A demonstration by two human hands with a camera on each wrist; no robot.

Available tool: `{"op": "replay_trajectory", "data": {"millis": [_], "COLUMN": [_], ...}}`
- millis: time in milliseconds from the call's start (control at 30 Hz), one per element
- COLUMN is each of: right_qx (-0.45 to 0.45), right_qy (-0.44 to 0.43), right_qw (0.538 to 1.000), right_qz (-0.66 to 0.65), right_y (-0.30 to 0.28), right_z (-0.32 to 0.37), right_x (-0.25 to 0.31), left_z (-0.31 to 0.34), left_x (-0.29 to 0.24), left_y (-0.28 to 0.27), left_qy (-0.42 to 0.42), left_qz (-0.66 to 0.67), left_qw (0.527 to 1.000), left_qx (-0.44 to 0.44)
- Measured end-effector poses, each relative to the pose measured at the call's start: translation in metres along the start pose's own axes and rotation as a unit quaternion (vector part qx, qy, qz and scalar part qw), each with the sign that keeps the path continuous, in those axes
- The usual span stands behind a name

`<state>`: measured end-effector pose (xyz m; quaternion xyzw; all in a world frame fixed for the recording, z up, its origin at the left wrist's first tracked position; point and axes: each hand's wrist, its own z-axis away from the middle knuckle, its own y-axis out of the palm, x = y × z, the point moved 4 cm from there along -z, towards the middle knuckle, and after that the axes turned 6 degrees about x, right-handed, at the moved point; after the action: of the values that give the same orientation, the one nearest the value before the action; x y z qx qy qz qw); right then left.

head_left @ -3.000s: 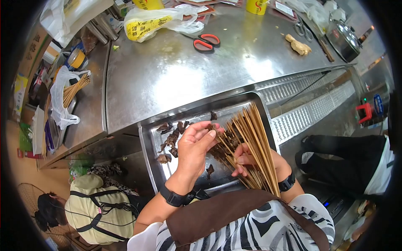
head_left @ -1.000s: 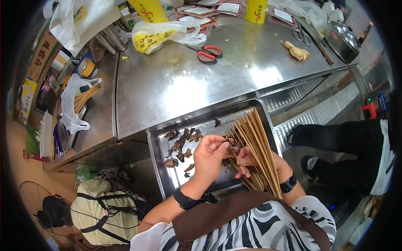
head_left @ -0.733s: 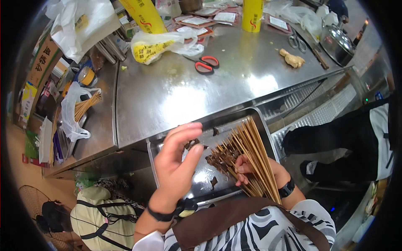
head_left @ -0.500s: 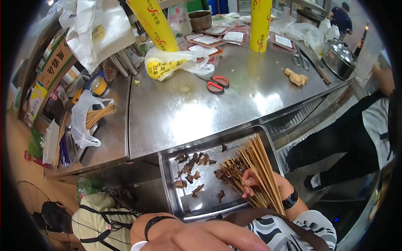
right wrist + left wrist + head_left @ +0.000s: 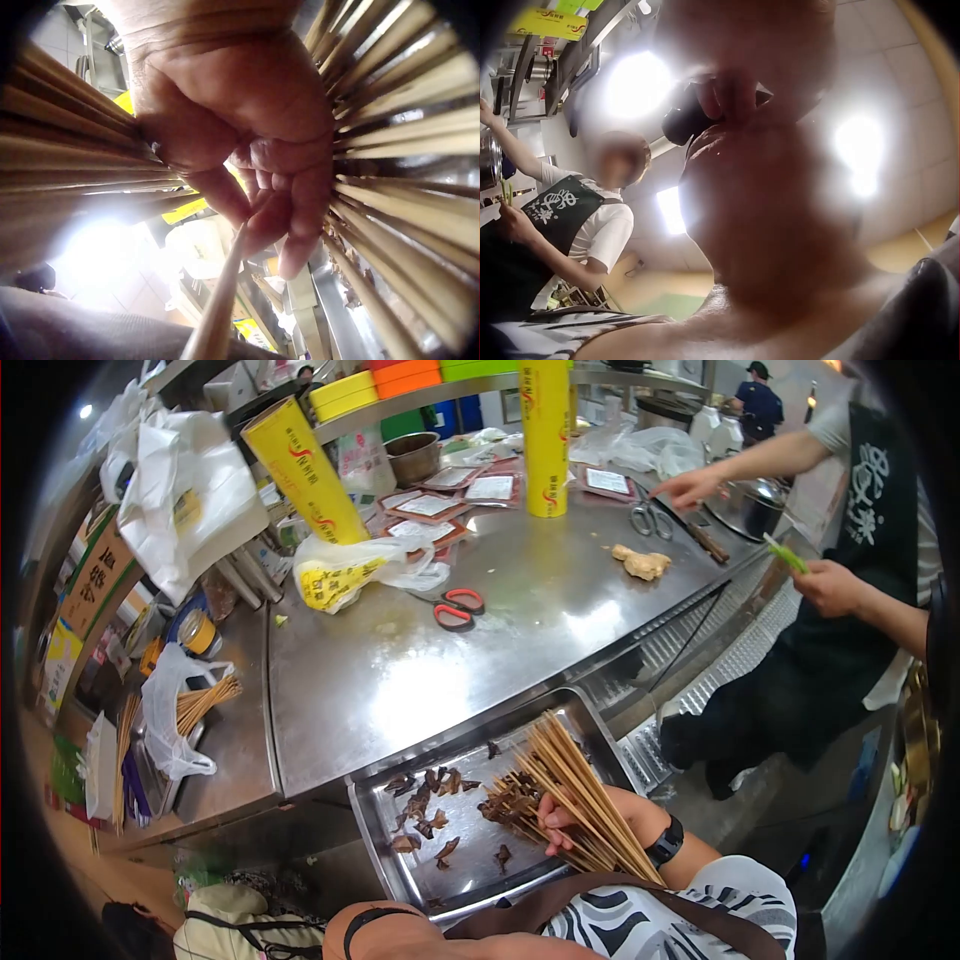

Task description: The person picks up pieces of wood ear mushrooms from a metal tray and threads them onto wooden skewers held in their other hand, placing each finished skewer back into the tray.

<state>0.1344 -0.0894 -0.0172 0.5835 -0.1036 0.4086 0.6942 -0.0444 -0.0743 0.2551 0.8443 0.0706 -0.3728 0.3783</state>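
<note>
— So, what are we holding?
— We are holding a big bunch of skewers [image 5: 578, 792] in our right hand [image 5: 562, 822]. Its fingers [image 5: 296, 217] are curling close together round the sticks.
— Where are the sticks sitting?
— They are hanging over the right side of the tray [image 5: 372, 830], and they are hiding that corner of it. Small dark bits [image 5: 425, 815] are lying loose in the tray, and more are sticking on the stick ends at the left.
— Which way are they pointing?
— They are slanting from our body up and away to the counter [image 5: 400, 670], spreading out like a fan.
— And our left hand [image 5: 470, 948]?
— It is peeking in at the bottom edge only, so we cannot tell how its fingers are lying.
— What else are we counting?
— Two yellow rolls [image 5: 305, 470], two pairs of scissors [image 5: 455, 608], one lump of ginger [image 5: 640, 563] and one bag of sticks [image 5: 185, 710]. Another person [image 5: 850, 560] is standing at the right, reaching over the counter.
</note>
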Motion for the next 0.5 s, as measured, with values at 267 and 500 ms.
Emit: {"op": "replay_trajectory", "data": {"millis": [267,500], "right_qx": [0.008,0.007], "right_qy": [-0.004,-0.058], "right_qw": [1.000,0.991], "right_qz": [0.008,0.125], "right_y": [-0.001,-0.002], "right_z": [0.000,0.001], "right_x": [-0.002,0.010], "left_z": [-0.025,-0.004], "left_x": [0.038,0.150], "left_y": [-0.065,-0.174], "left_qy": [0.074,-0.300], "left_qz": [-0.197,-0.403], "left_qw": [0.960,0.846], "left_qx": [0.186,0.178]}}
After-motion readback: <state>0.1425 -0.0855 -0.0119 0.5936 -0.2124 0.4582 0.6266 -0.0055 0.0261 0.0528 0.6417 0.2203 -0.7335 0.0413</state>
